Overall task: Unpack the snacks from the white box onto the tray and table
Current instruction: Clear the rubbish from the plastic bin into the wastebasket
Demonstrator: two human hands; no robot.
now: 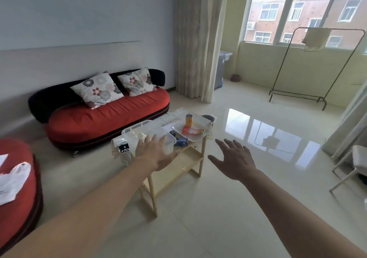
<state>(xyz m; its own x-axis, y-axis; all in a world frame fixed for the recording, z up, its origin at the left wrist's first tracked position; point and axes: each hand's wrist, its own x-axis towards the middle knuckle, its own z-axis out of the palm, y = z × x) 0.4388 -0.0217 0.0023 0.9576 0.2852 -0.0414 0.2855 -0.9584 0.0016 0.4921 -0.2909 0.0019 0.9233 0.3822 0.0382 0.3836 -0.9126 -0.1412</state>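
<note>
A translucent white box stands on the near end of a small wooden table. Pale items lie inside it. Beyond it a white tray carries an orange can and a red-orange snack packet. A blue packet lies on the table between box and tray. My left hand is stretched out with spread fingers in front of the box's near side. My right hand hovers with fingers spread, to the right of the table, holding nothing.
A red and black sofa with two floral cushions stands behind the table. A second red seat with a plastic bag is at the left. A clothes rack stands by the window. A white chair frame is at the right. The floor is glossy tile.
</note>
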